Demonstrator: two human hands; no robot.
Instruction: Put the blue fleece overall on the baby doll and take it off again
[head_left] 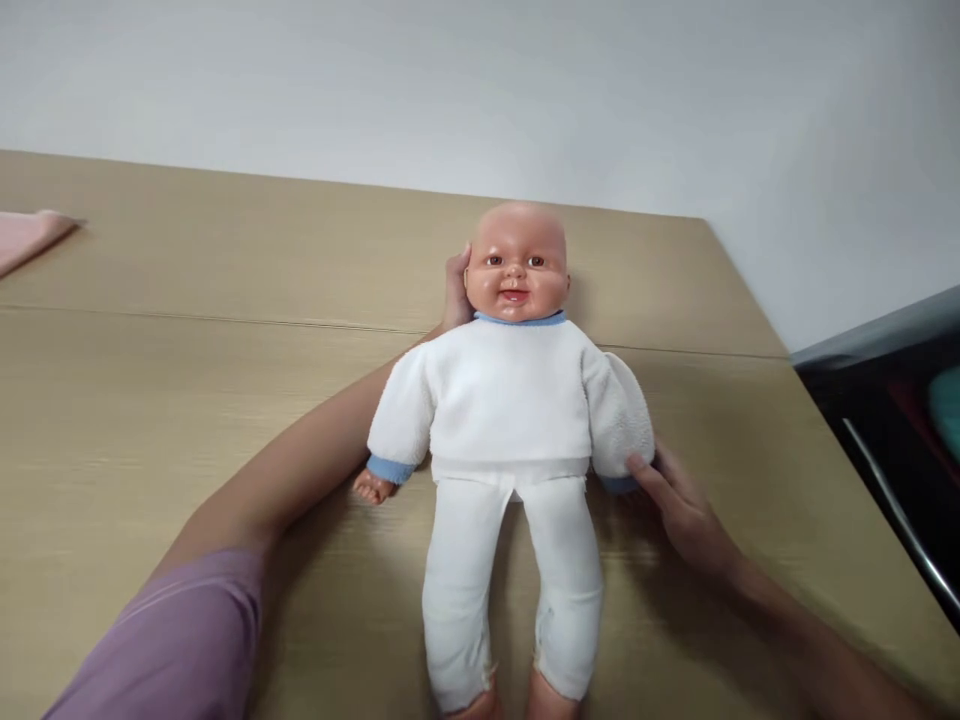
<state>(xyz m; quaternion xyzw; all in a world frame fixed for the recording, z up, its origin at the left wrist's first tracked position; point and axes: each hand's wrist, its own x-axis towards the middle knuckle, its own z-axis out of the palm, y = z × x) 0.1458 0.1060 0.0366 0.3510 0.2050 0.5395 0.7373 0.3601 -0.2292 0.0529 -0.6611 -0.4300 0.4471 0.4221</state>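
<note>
Tan tabletop, doll between hands

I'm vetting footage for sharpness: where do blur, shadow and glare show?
Head view: the right hand looks slightly blurred, the doll crisper; head view: soft shadows fall on the table beside both forearms; head view: glossy highlights on the doll's head, a bright streak on the dark object at right.

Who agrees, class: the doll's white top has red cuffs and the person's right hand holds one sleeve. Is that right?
The cuffs are blue, not red, as the head view shows. The doll does wear a white top, and the right hand holds one sleeve.
</note>
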